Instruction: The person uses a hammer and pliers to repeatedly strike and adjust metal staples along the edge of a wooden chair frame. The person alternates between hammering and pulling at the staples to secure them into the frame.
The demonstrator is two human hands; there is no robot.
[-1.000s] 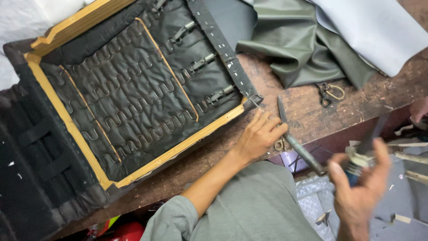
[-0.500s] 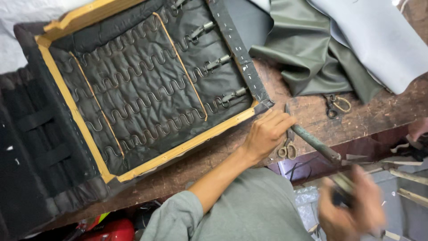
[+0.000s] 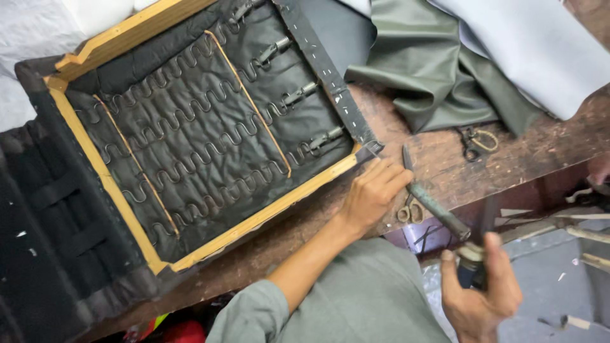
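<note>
Left hand [image 3: 372, 194] flat on table [image 3: 445, 159], grip open, empty, at seat frame [image 3: 190, 159] corner; scissors [image 3: 410, 209] just right. Right hand [image 3: 480, 295] grip closed around a dark tool [image 3: 473, 270], off table edge.

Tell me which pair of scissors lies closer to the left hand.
The pair with pale handles at the workbench edge, right beside the left hand. The other pair lies farther off, near the green fabric.
</note>
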